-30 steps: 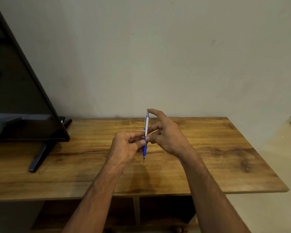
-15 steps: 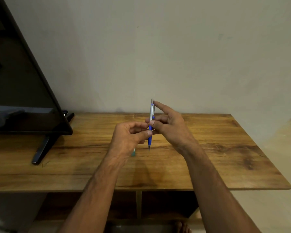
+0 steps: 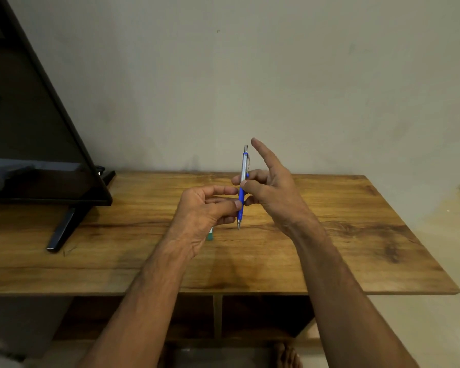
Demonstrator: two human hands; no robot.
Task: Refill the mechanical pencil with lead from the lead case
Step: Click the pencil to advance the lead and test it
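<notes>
Left hand (image 3: 205, 208) pinches pencil (image 3: 243, 166) low on blue grip; right hand (image 3: 271, 189) pinches barrel, index finger straight, near cap. Lead case (image 3: 210, 235) on table (image 3: 356, 235), partly hidden by left hand. Likely step: uncapping. Next: pull cap straight off.

The pencil (image 3: 241, 195) is bright blue along its lower grip and silver along its upper barrel, with a blue band near the top, a silver clip and cap, and a silver tip. The table (image 3: 329, 208) is warm honey-brown wood, streaked with darker brown grain and marked by dark knots toward its right side. The small case (image 3: 210, 236) on it shows teal green with a bit of white above. The wall (image 3: 276, 75) is a plain pale grey-beige. The television (image 3: 24, 128) is black with a dark glossy screen, and its stand (image 3: 64, 229) is black. The floor (image 3: 449, 248) is pale cream
</notes>
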